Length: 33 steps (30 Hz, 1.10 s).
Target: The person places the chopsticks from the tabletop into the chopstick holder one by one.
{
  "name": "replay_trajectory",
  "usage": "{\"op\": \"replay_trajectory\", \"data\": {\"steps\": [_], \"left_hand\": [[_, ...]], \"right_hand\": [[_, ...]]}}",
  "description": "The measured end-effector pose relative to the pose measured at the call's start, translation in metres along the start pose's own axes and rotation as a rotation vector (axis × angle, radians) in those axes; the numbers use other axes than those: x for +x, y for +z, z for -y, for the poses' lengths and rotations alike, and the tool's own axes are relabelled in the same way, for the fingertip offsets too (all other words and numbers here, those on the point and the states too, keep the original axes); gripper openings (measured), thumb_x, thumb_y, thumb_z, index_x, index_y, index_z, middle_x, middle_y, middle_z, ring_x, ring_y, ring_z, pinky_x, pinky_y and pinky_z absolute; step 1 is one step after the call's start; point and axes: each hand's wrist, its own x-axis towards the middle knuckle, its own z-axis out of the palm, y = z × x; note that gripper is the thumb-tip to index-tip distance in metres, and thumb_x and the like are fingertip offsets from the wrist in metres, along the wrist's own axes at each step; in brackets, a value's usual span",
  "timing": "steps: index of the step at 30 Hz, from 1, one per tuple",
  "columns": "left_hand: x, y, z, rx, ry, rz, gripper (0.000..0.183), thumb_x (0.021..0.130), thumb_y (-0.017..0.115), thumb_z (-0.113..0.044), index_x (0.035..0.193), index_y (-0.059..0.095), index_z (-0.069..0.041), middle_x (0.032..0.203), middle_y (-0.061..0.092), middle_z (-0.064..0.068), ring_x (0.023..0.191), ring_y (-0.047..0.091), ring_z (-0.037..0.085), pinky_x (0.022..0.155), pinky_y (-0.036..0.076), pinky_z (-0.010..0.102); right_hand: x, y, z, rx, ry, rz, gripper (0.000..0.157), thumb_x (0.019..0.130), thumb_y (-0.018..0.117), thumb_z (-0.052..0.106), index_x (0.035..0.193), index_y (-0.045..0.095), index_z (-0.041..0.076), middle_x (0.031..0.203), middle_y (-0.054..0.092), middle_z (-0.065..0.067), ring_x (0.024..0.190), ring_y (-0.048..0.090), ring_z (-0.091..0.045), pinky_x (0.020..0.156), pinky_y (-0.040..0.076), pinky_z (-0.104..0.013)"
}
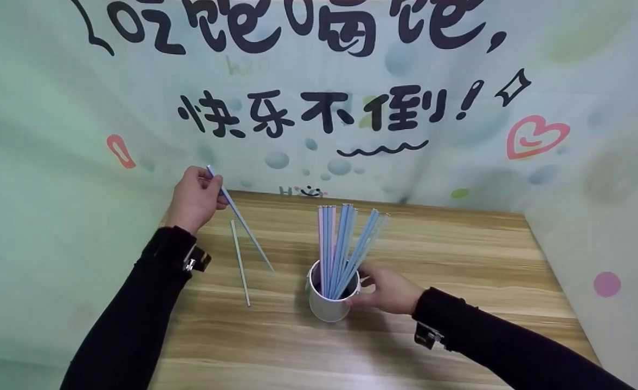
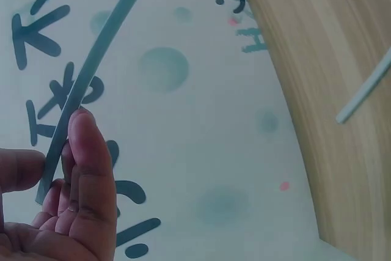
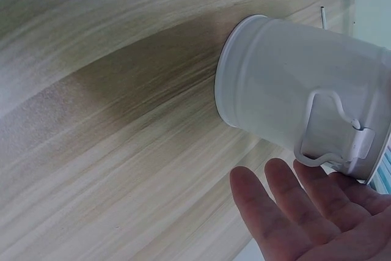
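Note:
My left hand (image 1: pixel 197 197) pinches a blue chopstick (image 1: pixel 245 227) near its upper end, between thumb and fingers; it slants down to the right over the table. In the left wrist view the chopstick (image 2: pixel 91 65) rises from the fingertips. A pale green chopstick (image 1: pixel 240 262) lies on the wood below. My right hand (image 1: pixel 386 290) is at the right side of a small white bucket (image 1: pixel 329 310), its thumb at the rim. In the right wrist view its fingers (image 3: pixel 293 194) are extended beside the bucket's side handle (image 3: pixel 308 123). Several blue, pink and pale green chopsticks (image 1: pixel 345 244) stand in the bucket.
The wooden table (image 1: pixel 459 249) meets a printed cloth backdrop (image 1: pixel 319 70) at its back edge. Cloth walls close in on the left (image 1: pixel 37 189) and right (image 1: pixel 606 216).

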Motion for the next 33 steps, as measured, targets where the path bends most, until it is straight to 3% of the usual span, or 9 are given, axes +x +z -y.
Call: {"op": "replay_trajectory", "data": {"steps": [3, 15, 20, 24, 33], "left_hand": [[-0.002, 0.002, -0.007, -0.016, 0.027, -0.006, 0.035, 0.109, 0.044, -0.025, 0.132, 0.041, 0.002, 0.111, 0.062, 0.018, 0.075, 0.069, 0.012, 0.072, 0.060, 0.021], [-0.013, 0.018, -0.036, -0.100, 0.131, 0.011, 0.029, 0.109, 0.046, -0.021, 0.126, 0.042, 0.002, 0.104, 0.062, 0.016, 0.073, 0.070, 0.015, 0.072, 0.061, 0.024], [-0.017, 0.025, -0.047, -0.134, 0.147, 0.027, 0.027, 0.109, 0.047, -0.021, 0.125, 0.043, 0.002, 0.103, 0.061, 0.014, 0.078, 0.072, 0.022, 0.078, 0.063, 0.033], [-0.020, 0.032, -0.052, -0.155, 0.146, 0.047, 0.026, 0.108, 0.047, -0.021, 0.124, 0.044, 0.000, 0.103, 0.061, 0.014, 0.083, 0.072, 0.028, 0.079, 0.062, 0.033], [-0.024, 0.047, -0.055, -0.162, 0.161, 0.089, 0.022, 0.109, 0.047, -0.020, 0.122, 0.044, -0.002, 0.102, 0.061, 0.014, 0.085, 0.071, 0.029, 0.079, 0.062, 0.032]], "right_hand": [[0.000, 0.000, 0.000, -0.003, 0.010, 0.002, 0.063, 0.084, 0.082, 0.034, 0.135, 0.059, 0.006, 0.127, 0.068, -0.012, 0.117, 0.064, -0.037, 0.104, 0.050, -0.055], [-0.001, 0.000, 0.002, 0.004, 0.037, 0.003, 0.063, 0.084, 0.082, 0.035, 0.135, 0.059, 0.006, 0.128, 0.067, -0.015, 0.118, 0.063, -0.038, 0.105, 0.048, -0.056], [-0.001, 0.000, 0.001, 0.008, 0.040, 0.001, 0.063, 0.083, 0.083, 0.035, 0.134, 0.059, 0.006, 0.128, 0.067, -0.014, 0.118, 0.063, -0.037, 0.105, 0.048, -0.057], [-0.002, 0.000, 0.001, 0.000, 0.039, -0.001, 0.063, 0.083, 0.083, 0.034, 0.135, 0.059, 0.007, 0.127, 0.068, -0.013, 0.118, 0.063, -0.036, 0.105, 0.048, -0.056], [-0.001, 0.001, 0.001, -0.004, 0.039, -0.002, 0.062, 0.084, 0.082, 0.035, 0.135, 0.059, 0.008, 0.128, 0.068, -0.015, 0.116, 0.064, -0.035, 0.104, 0.050, -0.053]]}}
